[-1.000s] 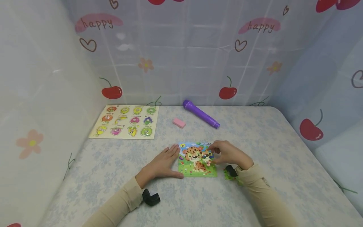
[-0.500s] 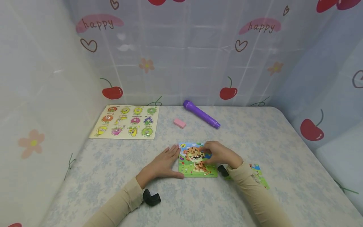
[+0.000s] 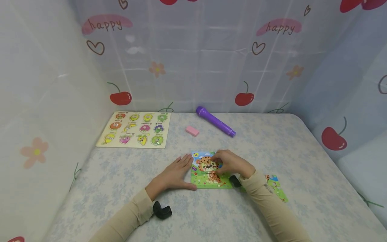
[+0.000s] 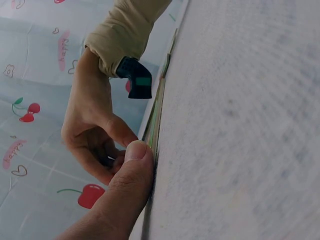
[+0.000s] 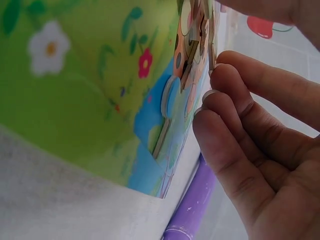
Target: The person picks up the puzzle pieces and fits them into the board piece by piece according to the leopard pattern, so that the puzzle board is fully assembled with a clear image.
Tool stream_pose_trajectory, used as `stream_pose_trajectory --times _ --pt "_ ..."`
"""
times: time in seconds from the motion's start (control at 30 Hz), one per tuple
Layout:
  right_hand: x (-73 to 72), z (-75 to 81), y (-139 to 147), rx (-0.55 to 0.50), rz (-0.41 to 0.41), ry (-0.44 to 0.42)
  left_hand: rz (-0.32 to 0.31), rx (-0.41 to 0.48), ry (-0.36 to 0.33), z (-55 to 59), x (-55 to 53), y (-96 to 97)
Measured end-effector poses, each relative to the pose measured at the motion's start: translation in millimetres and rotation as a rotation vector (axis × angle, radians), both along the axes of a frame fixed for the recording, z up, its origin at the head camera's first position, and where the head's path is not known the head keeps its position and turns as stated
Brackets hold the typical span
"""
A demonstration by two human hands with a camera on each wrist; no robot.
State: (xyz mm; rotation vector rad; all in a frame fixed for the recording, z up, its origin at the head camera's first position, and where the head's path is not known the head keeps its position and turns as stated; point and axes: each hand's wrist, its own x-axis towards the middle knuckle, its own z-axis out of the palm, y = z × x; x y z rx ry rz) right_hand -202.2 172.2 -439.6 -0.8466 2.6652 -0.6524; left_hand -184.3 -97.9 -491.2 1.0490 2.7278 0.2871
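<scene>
Leopard puzzle (image 3: 208, 174), flat, between both hands (image 3: 173, 174) (image 3: 233, 164)

"What sort of place is it?"
"A curtained-off workspace: sheets (image 3: 193, 84) printed with cherries (image 3: 244, 99) and hearts (image 3: 95, 47) hang round three sides of a patterned table (image 3: 302, 158)."
"Home or studio?"
"Can't tell; the sheets hide what lies beyond."

Against the right fingers (image 5: 222, 145) we see a puzzle piece (image 5: 212, 37) with a matt, wood-like edge; the leopard puzzle (image 3: 207, 168) below them has a smooth, faintly shiny print. Beyond the left fingers (image 3: 184, 161), the fruit puzzle (image 3: 137, 122) looks like smooth wood. Farther out we find a glossy plastic toy microphone (image 3: 216, 122) and a matt eraser (image 3: 192, 131). Behind the fingers, the sleeves (image 3: 272, 208) are matt cloth.
</scene>
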Motion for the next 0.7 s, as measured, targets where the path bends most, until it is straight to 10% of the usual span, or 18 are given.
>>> stream_pose_trajectory --times 0.7 --pt "0.1 -1.2 -1.0 -0.003 -0.008 -0.020 -0.007 -0.006 0.026 -2.1 -1.4 0.3"
